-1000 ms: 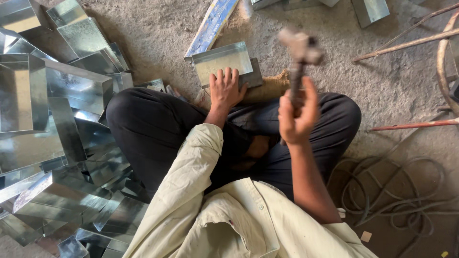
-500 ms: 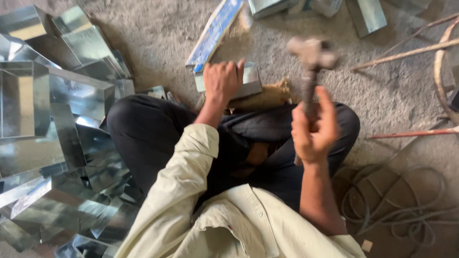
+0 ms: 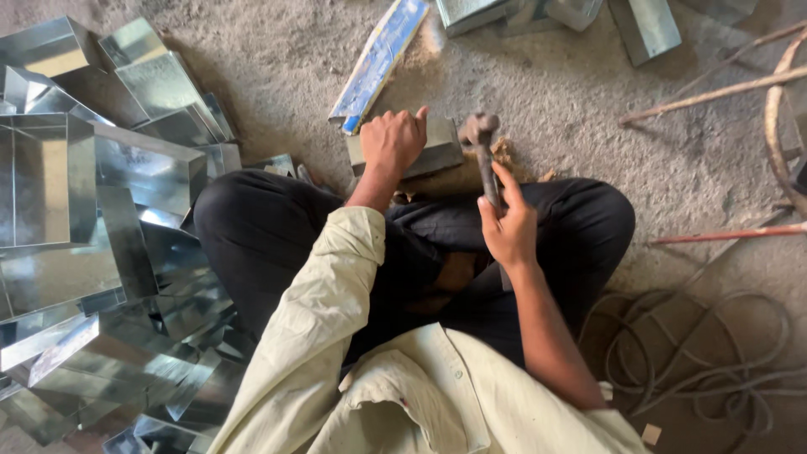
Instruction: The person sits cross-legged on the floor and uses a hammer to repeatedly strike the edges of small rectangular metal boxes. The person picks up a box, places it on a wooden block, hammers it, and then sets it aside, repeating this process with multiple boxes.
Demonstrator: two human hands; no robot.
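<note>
Hammer first: a dark, worn metal hammer (image 3: 481, 143) sits upright in our right hand (image 3: 508, 225), fingers wrapped tight round the lower handle, its head hanging just above the near edge of the small folded galvanised sheet-metal piece (image 3: 437, 147) on the gritty concrete floor (image 3: 572, 101). We judge that head heavy for its size, so a grip low on the handle gives swing while a shorter grip gives control. Our left hand (image 3: 393, 141) is curled over the metal piece, fingers bent and knuckles up, pressing it down in front of our crossed legs in black trousers (image 3: 277, 227). Thin sheet like this looks light and stiff along its folds, springy on the flats, probably slick and sharp at cut edges, so we would take it by the folded rim, not the raw edge. Left of us lies a heap of shiny open sheet-metal boxes (image 3: 92, 219). A long blue-and-silver strip (image 3: 378, 63) lies just beyond the left hand, and grey coiled cable (image 3: 714, 361) loops at our right.
</note>
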